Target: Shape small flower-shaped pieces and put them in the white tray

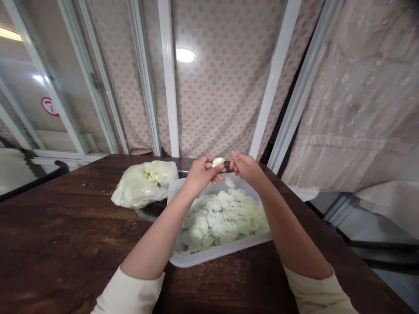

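Observation:
My left hand (202, 172) is closed in a pinch on a small pale white-green flower piece (218, 162), held above the far end of a white plastic tray (209, 256). My right hand (246, 168) is closed too, its fingertips right beside that piece, touching or nearly touching it. The tray holds several similar white-green flower heads (225, 218) heaped together. Both forearms reach over the tray from cream sleeves.
A clear plastic bag (144, 187) with more pale pieces lies left of the tray on the dark wooden table (65, 235), partly over a dark round object. Dotted curtain and white window frames stand behind. The table's right edge runs close to my right arm.

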Demonstrator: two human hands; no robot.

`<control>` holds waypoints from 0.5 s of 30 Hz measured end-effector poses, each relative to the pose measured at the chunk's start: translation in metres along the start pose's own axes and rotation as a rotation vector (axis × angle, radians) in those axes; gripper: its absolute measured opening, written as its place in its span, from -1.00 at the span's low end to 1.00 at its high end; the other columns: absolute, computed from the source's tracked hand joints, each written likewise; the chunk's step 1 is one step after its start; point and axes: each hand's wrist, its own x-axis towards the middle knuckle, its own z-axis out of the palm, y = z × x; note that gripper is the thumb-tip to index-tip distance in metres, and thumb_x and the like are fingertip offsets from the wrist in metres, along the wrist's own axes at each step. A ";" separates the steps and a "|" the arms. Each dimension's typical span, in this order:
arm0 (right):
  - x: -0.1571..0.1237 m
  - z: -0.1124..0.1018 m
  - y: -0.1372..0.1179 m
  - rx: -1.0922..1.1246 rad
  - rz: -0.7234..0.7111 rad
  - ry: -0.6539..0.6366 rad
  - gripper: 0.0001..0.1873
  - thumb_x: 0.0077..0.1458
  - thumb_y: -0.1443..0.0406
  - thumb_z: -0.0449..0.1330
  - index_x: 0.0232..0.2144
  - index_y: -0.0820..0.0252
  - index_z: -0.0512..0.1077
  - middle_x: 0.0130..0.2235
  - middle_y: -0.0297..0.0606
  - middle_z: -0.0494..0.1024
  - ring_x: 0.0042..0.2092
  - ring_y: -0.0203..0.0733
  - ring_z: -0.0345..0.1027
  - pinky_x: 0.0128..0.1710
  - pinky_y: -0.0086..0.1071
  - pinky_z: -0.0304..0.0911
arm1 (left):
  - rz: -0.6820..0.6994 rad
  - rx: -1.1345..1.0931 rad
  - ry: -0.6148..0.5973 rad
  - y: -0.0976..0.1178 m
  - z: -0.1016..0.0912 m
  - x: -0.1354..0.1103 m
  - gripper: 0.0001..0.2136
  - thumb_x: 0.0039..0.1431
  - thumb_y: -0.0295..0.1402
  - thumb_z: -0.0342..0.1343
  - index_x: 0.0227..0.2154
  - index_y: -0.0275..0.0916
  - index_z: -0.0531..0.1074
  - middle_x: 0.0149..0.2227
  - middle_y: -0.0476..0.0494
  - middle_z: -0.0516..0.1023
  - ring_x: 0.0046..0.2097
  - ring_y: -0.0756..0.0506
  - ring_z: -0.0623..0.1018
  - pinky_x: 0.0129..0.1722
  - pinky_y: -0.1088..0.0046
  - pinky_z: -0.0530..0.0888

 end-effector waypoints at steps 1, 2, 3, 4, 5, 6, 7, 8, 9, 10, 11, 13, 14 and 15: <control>-0.002 0.003 -0.003 0.062 0.013 -0.062 -0.48 0.08 -0.08 -0.05 -0.56 0.24 0.34 -0.62 -0.33 0.30 -0.56 -0.35 0.15 -0.61 -0.46 0.02 | 0.008 0.024 -0.002 -0.001 0.000 0.001 -0.76 -0.07 -0.40 0.24 -0.40 -0.33 0.28 -0.55 -0.05 0.54 -0.60 0.03 0.49 -0.70 0.63 0.32; -0.003 0.006 -0.006 0.102 0.009 -0.124 -0.51 0.06 -0.06 0.00 -0.50 0.25 0.38 -0.58 -0.32 0.35 -0.53 -0.35 0.19 -0.60 -0.47 0.04 | 0.016 0.048 -0.004 -0.003 0.000 0.001 -0.75 -0.09 -0.39 0.25 -0.41 -0.32 0.27 -0.57 -0.04 0.52 -0.60 0.03 0.49 -0.71 0.63 0.32; -0.005 0.008 -0.009 0.113 -0.006 -0.168 -0.56 0.03 -0.03 0.07 -0.46 0.25 0.40 -0.56 -0.32 0.38 -0.52 -0.35 0.21 -0.60 -0.48 0.05 | 0.025 0.072 -0.003 -0.004 0.000 0.002 -0.74 -0.10 -0.39 0.25 -0.42 -0.31 0.26 -0.59 -0.02 0.51 -0.61 0.02 0.49 -0.72 0.63 0.31; -0.006 0.010 -0.011 0.106 -0.026 -0.202 -0.61 0.01 0.01 0.11 -0.44 0.25 0.42 -0.55 -0.33 0.39 -0.51 -0.35 0.21 -0.59 -0.48 0.06 | 0.035 0.094 0.003 -0.005 -0.001 0.002 -0.74 -0.10 -0.39 0.25 -0.42 -0.31 0.26 -0.60 -0.01 0.50 -0.61 0.02 0.49 -0.72 0.63 0.32; -0.007 0.011 -0.012 0.092 -0.042 -0.223 -0.65 0.01 0.05 0.13 -0.44 0.25 0.44 -0.56 -0.33 0.39 -0.51 -0.35 0.21 -0.58 -0.48 0.08 | 0.043 0.113 0.009 -0.006 -0.001 0.002 -0.74 -0.11 -0.39 0.25 -0.42 -0.31 0.27 -0.61 0.00 0.49 -0.60 0.02 0.49 -0.71 0.62 0.33; -0.007 0.011 -0.012 0.078 -0.050 -0.232 -0.67 0.02 0.08 0.12 -0.45 0.26 0.44 -0.57 -0.33 0.40 -0.51 -0.36 0.20 -0.57 -0.48 0.09 | 0.051 0.127 0.015 -0.007 -0.001 0.003 -0.75 -0.11 -0.40 0.25 -0.41 -0.30 0.27 -0.61 0.00 0.49 -0.59 0.02 0.49 -0.70 0.62 0.35; -0.007 0.010 -0.012 0.070 -0.050 -0.235 -0.68 0.04 0.10 0.11 -0.46 0.27 0.45 -0.57 -0.32 0.41 -0.52 -0.36 0.20 -0.56 -0.47 0.10 | 0.062 0.137 0.019 -0.007 -0.001 0.003 -0.75 -0.11 -0.41 0.25 -0.41 -0.30 0.28 -0.60 -0.01 0.49 -0.58 0.02 0.49 -0.68 0.61 0.37; -0.006 0.009 -0.011 0.069 -0.044 -0.233 -0.68 0.05 0.12 0.09 -0.47 0.27 0.45 -0.55 -0.30 0.43 -0.52 -0.35 0.20 -0.55 -0.46 0.11 | 0.075 0.146 0.020 -0.008 0.000 0.003 -0.76 -0.11 -0.41 0.24 -0.40 -0.31 0.29 -0.59 -0.01 0.49 -0.57 0.02 0.50 -0.66 0.60 0.39; -0.005 0.007 -0.010 0.071 -0.039 -0.231 -0.68 0.05 0.13 0.08 -0.49 0.28 0.44 -0.54 -0.27 0.45 -0.51 -0.35 0.22 -0.55 -0.45 0.13 | 0.089 0.154 0.017 -0.008 0.000 0.003 -0.77 -0.10 -0.42 0.23 -0.38 -0.31 0.30 -0.57 -0.01 0.49 -0.55 0.02 0.50 -0.64 0.59 0.41; -0.004 0.006 -0.008 0.079 -0.035 -0.230 -0.68 0.05 0.14 0.09 -0.49 0.29 0.44 -0.52 -0.25 0.47 -0.50 -0.33 0.24 -0.54 -0.44 0.14 | 0.101 0.159 0.012 -0.008 0.000 0.003 -0.77 -0.09 -0.42 0.22 -0.36 -0.32 0.31 -0.56 -0.02 0.50 -0.53 0.02 0.51 -0.61 0.59 0.43; -0.003 0.004 -0.007 0.089 -0.031 -0.229 -0.70 0.04 0.15 0.10 -0.48 0.29 0.45 -0.51 -0.24 0.48 -0.49 -0.32 0.26 -0.53 -0.44 0.16 | 0.106 0.160 0.012 -0.009 0.000 0.003 -0.78 -0.08 -0.42 0.21 -0.35 -0.33 0.33 -0.55 -0.03 0.50 -0.50 0.02 0.51 -0.59 0.59 0.44; -0.001 0.003 -0.006 0.109 -0.018 -0.224 -0.73 0.01 0.17 0.12 -0.45 0.29 0.46 -0.49 -0.23 0.49 -0.45 -0.28 0.30 -0.52 -0.43 0.18 | 0.093 0.152 0.020 -0.009 0.000 0.004 -0.80 -0.04 -0.41 0.18 -0.33 -0.35 0.35 -0.53 -0.06 0.51 -0.47 0.02 0.53 -0.56 0.58 0.45; -0.001 0.003 -0.005 0.114 -0.007 -0.217 -0.74 0.00 0.19 0.12 -0.42 0.29 0.47 -0.49 -0.23 0.49 -0.43 -0.26 0.32 -0.51 -0.43 0.18 | 0.083 0.147 0.026 -0.009 0.000 0.004 -0.82 -0.02 -0.40 0.17 -0.34 -0.35 0.35 -0.53 -0.07 0.51 -0.46 0.01 0.53 -0.56 0.58 0.46; 0.000 0.003 -0.005 0.113 0.005 -0.205 -0.75 -0.01 0.20 0.13 -0.41 0.29 0.47 -0.49 -0.23 0.49 -0.41 -0.24 0.34 -0.51 -0.43 0.18 | 0.077 0.144 0.032 -0.009 0.000 0.004 -0.83 0.00 -0.40 0.16 -0.35 -0.36 0.36 -0.53 -0.07 0.50 -0.46 0.01 0.53 -0.56 0.58 0.46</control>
